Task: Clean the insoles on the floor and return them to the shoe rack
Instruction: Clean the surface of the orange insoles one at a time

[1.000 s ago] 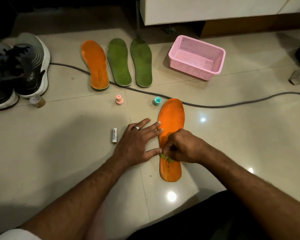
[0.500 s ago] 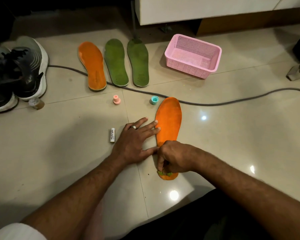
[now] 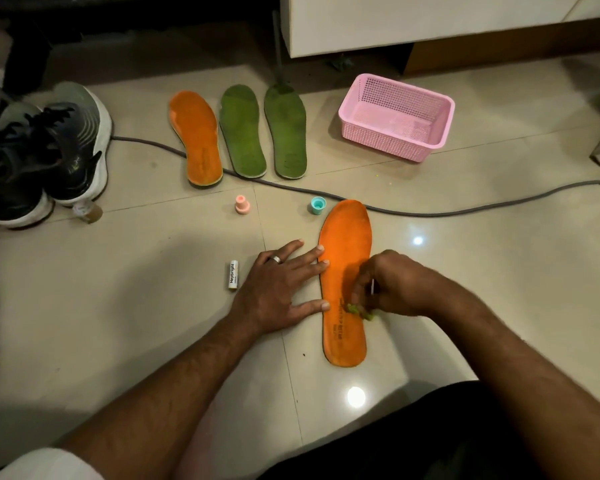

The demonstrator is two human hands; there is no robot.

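Pinning the orange insole (image 3: 346, 258) flat on the floor (image 3: 118, 306), the left hand (image 3: 278, 289) lies spread, fingertips on its edge, preventing sliding while the right hand (image 3: 392, 289) pinches a green scrubber (image 3: 355, 309) against its middle.

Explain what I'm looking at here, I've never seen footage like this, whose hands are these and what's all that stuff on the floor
This is a single view from a camera worn on a person's head, looking down at their own bare hands; no machine is involved. The left hand, wearing a ring, lies flat on the floor tiles with its fingertips against the edge of the near orange insole. The right hand pinches a small green scrubbing piece against that insole. Farther off lie another orange insole and two green insoles, a pink basket, a grey cable, dark sneakers, a white tube and two small caps, pink and teal.
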